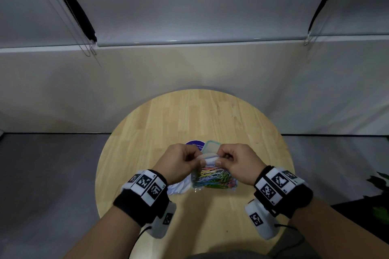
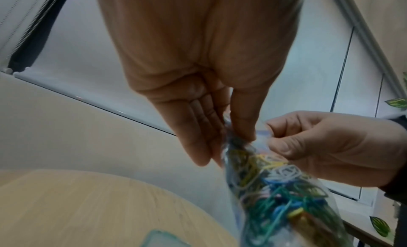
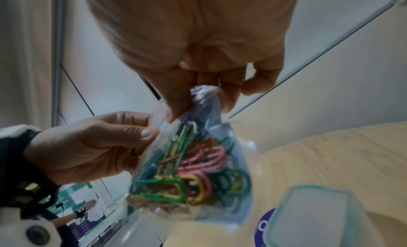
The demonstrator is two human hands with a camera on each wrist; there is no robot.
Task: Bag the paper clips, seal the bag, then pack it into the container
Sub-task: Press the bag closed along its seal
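Observation:
A clear plastic bag (image 1: 212,180) full of coloured paper clips (image 3: 193,167) hangs above the round wooden table (image 1: 189,115). My left hand (image 1: 181,161) pinches the bag's top edge at its left end. At the right end of that edge, my right hand (image 1: 236,162) pinches it between thumb and fingers. In the left wrist view the bag (image 2: 284,195) dangles from my fingers. A small clear container with a teal rim (image 1: 211,146) stands just beyond the hands; the right wrist view shows this container (image 3: 317,216) below the bag.
A round purple sticker (image 1: 194,144) lies on the table beside the container. White plastic pieces (image 1: 179,187) lie under my left wrist. A pale wall and window blinds rise behind the table. Green plant leaves (image 1: 379,183) show at the right edge.

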